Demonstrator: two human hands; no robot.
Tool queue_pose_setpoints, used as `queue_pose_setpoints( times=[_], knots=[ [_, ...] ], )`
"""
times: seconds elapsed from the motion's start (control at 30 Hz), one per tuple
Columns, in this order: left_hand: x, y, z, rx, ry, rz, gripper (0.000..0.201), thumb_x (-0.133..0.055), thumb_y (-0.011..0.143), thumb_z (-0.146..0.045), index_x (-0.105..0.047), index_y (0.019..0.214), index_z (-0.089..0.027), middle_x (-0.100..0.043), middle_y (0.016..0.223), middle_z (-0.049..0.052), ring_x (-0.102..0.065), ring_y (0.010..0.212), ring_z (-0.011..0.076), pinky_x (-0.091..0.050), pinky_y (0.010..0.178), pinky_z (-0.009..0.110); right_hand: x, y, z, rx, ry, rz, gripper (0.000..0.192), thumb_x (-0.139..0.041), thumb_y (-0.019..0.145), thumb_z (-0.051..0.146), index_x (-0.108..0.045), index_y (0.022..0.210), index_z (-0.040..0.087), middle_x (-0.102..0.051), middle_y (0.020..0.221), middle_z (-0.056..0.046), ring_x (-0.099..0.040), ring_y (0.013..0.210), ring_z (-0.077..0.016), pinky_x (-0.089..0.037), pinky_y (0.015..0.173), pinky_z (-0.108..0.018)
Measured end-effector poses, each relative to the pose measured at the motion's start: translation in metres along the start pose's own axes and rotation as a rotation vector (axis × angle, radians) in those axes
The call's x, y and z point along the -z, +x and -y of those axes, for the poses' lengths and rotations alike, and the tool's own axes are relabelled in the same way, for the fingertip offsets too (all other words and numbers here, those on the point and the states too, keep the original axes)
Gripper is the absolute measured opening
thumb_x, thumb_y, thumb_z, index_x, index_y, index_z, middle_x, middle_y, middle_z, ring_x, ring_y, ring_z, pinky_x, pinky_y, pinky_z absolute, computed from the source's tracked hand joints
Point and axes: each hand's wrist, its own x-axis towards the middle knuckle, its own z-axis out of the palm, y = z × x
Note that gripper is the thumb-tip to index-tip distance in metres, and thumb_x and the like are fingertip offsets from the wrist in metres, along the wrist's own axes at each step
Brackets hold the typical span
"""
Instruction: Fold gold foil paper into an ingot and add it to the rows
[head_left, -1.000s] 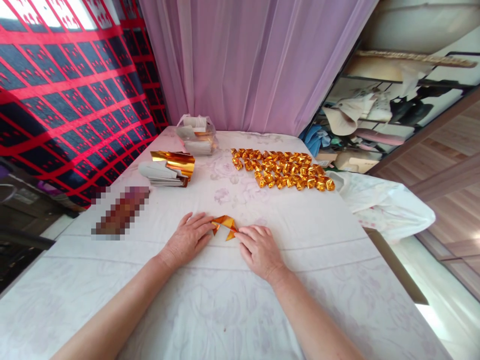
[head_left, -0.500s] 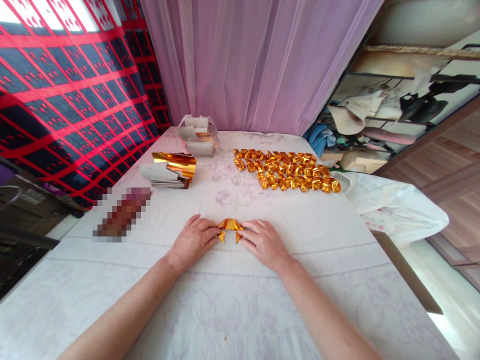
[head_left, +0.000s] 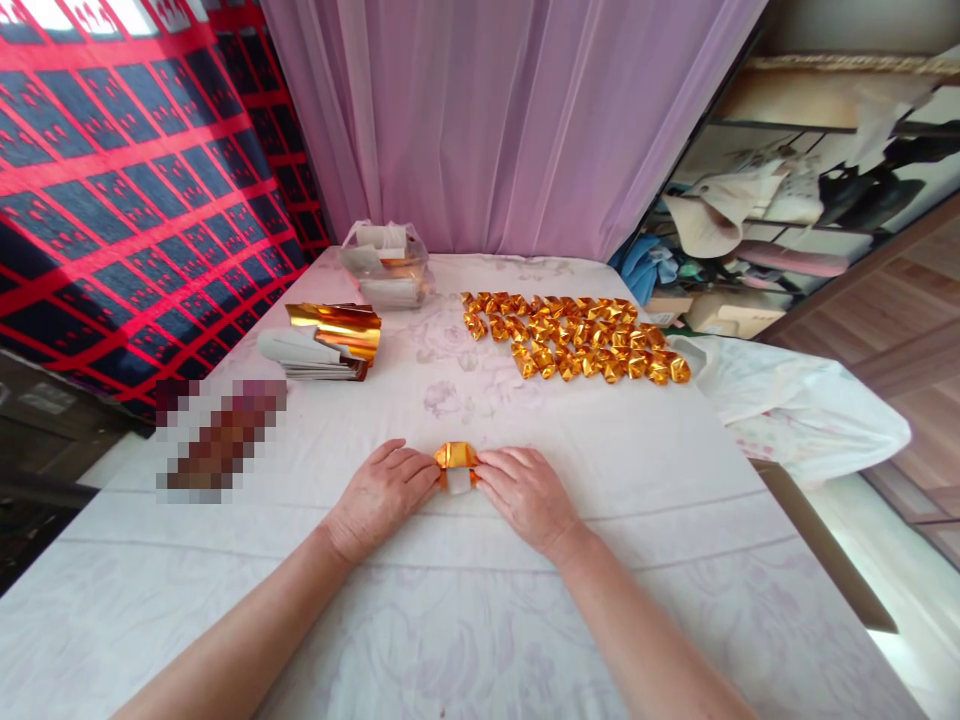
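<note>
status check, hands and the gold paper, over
Left hand and right hand pinch gold paper from both sides, on the cloth. Folded pieces and foil stack lie beyond. Nothing in the way.

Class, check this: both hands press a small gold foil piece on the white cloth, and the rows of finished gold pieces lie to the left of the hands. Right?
Not quite. The finished gold pieces lie ahead and to the right, as the head view shows. Both the left hand and right hand do press the gold foil piece on the white cloth.
</note>
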Motion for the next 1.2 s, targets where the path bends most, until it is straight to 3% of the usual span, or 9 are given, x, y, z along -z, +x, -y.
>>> queue_pose_setpoints(
  times=[0.27, 0.7, 0.97, 1.2],
  knots=[
    [0.001, 0.003, -0.001, 0.034, -0.060, -0.022, 0.020, -0.047, 0.099, -0.019, -0.067, 0.097, -0.019, -0.075, 0.094, 0.002, -0.067, 0.082, 0.0164, -0.046, 0.092, 0.039, -0.002, 0.000, 0.003, -0.020, 0.054, -0.007, 0.015, -0.058, 0.091, 0.011, -0.068, 0.097, 0.022, -0.074, 0.107, -0.003, -0.064, 0.093, -0.0189, -0.046, 0.081, -0.036],
    [-0.006, 0.001, 0.005, 0.255, -0.266, 0.015, 0.017, -0.053, 0.097, -0.027, -0.069, 0.099, -0.020, -0.070, 0.091, 0.003, -0.060, 0.083, 0.0194, -0.045, 0.080, 0.036, -0.001, 0.004, 0.001, -0.248, 0.274, -0.004, 0.015, -0.053, 0.094, 0.015, -0.067, 0.095, 0.021, -0.072, 0.096, -0.004, -0.064, 0.090, -0.0192, -0.047, 0.082, -0.035],
    [-0.006, 0.006, -0.002, 0.475, -0.286, 0.082, 0.018, -0.053, 0.094, -0.030, -0.067, 0.087, -0.022, -0.068, 0.091, 0.004, -0.058, 0.087, 0.0224, -0.042, 0.082, 0.041, -0.008, 0.008, 0.007, -0.395, 0.216, -0.021, 0.015, -0.052, 0.093, 0.019, -0.065, 0.087, 0.021, -0.068, 0.085, -0.004, -0.060, 0.082, -0.0197, -0.044, 0.078, -0.034],
    [-0.011, 0.006, -0.005, 0.539, -0.297, 0.082, 0.014, -0.055, 0.091, -0.028, -0.066, 0.087, -0.022, -0.066, 0.100, 0.006, -0.056, 0.092, 0.0238, -0.043, 0.084, 0.042, -0.012, 0.009, 0.007, -0.417, 0.163, -0.032, 0.014, -0.053, 0.093, 0.020, -0.065, 0.086, 0.022, -0.069, 0.082, -0.003, -0.060, 0.079, -0.0195, -0.042, 0.076, -0.033]
  ],
)
